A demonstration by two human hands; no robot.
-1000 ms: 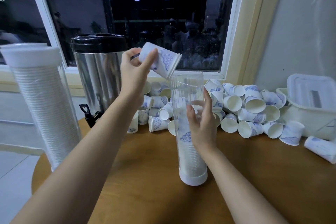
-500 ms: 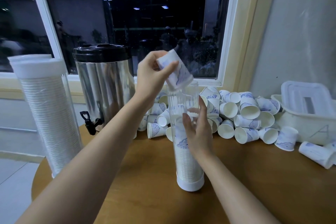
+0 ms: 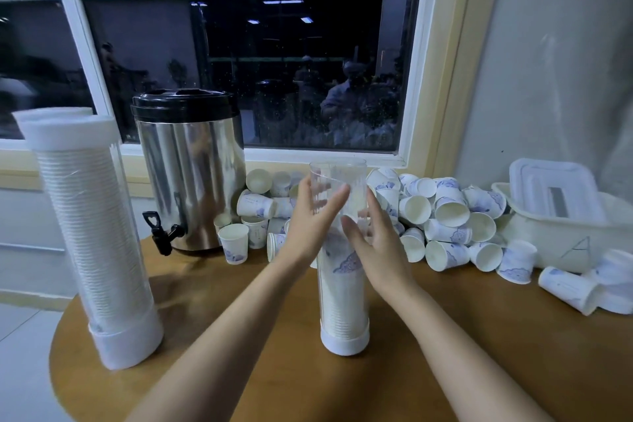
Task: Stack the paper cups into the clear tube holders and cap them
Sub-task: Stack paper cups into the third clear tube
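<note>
Centre tube holder [image 3: 339, 173]: clear, upright, top uncapped, white base cap [image 3: 344, 343], part-filled with nested cups [image 3: 342, 298] | Left tube holder [image 3: 96, 233]: full, capped both ends | Loose paper cups [image 3: 445, 212]: white, blue-printed, heaped behind, mostly tipped

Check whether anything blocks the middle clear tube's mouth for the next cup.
Nothing visible does: the clear tube is uncapped, the left hand and right hand flank it below the rim, and the cup stack inside ends lower.

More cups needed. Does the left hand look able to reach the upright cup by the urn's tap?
Probably yes: the left hand is open beside the tube, and that cup stands uncovered before the pile.
</note>
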